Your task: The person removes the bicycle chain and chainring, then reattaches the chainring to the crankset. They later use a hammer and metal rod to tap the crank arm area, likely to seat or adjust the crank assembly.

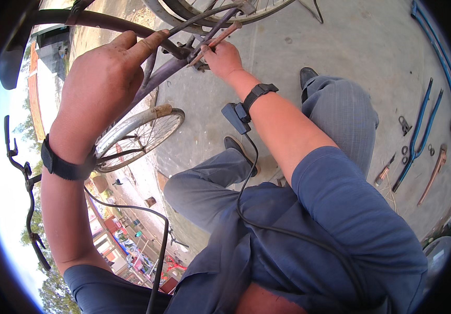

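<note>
A purple-brown bicycle frame runs across the upper left, with a wheel fitted at each end. My left hand is closed at the frame, its index finger stretched along a tube near the joint; the other fingers are partly hidden behind the hand. In my right hand is a reddish-brown rod-shaped tool, held slanting over the same joint. The tool's lower end is close to the frame; whether it touches cannot be made out. Each wrist wears a black strap, and a small dark box hangs by the right one.
On the concrete floor at right lie a blue fork, longer blue tubes, a rusty bar-like tool, a brush-like tool and small rings. A spoked wheel stands at left, handlebars beyond. Black cables cross my body.
</note>
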Motion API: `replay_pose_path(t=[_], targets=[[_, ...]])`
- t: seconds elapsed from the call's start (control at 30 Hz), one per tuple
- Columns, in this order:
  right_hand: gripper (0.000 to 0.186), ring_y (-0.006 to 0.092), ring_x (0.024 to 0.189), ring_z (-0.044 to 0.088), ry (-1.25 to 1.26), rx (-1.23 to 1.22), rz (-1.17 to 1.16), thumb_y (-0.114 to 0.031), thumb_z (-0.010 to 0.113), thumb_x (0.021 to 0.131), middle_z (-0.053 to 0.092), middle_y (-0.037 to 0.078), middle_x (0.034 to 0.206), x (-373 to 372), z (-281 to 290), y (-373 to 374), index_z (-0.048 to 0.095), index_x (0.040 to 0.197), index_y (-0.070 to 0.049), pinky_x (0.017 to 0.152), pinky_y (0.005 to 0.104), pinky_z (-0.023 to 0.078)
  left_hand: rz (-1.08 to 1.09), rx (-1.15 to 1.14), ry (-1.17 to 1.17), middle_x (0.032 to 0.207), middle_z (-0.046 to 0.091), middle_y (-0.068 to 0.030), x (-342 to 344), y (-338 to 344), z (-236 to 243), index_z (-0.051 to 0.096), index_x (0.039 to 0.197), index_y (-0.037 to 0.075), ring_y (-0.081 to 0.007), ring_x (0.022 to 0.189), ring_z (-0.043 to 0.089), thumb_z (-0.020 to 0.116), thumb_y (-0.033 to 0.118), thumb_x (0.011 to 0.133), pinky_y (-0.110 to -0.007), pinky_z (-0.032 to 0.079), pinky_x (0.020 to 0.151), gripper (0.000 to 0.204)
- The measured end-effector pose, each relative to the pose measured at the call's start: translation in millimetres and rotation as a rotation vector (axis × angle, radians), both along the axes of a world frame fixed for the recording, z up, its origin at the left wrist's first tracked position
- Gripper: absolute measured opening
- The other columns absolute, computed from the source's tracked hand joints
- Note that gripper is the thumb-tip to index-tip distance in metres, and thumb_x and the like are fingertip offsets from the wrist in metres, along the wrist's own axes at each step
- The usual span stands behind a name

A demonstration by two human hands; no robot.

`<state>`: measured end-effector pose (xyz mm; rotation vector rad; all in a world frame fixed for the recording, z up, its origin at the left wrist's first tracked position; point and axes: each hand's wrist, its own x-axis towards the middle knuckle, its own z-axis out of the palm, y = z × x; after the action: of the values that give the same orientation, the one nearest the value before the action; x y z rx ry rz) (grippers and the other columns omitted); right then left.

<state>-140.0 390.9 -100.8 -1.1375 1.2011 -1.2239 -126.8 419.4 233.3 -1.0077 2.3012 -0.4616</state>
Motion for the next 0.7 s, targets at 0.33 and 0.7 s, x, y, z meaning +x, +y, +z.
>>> replay_pose_path(t=[0.33,0.7], targets=[[0.035,0.0404,0.089,0.069,0.099,0.002,-0.038,-0.036,0.063,0.092,0.072,0.02,0.088,-9.5,7.9,-15.9,0.073,0.089,-0.003,0.082,0.0494,0.054,0.036,-0.013,0.393,0.08,0.05,-0.0113,34.4,16.4,19.7,0.058,0.142,0.02,-0.0312,0.067,0.059,0.058,-0.003,0.085,-0.044,0.048,0.063,0.062],[0.032,0.0397,0.089,0.068,0.151,-0.1,-0.027,-0.036,0.063,0.093,0.071,0.018,0.091,-7.4,13.4,-10.0,0.072,0.092,-0.005,0.081,0.0482,0.054,0.067,0.001,0.376,0.081,0.051,-0.0109,44.4,30.8,16.9,0.058,0.142,0.021,-0.0319,0.068,0.06,0.06,-0.001,0.084,-0.045,0.048,0.061,0.062]])
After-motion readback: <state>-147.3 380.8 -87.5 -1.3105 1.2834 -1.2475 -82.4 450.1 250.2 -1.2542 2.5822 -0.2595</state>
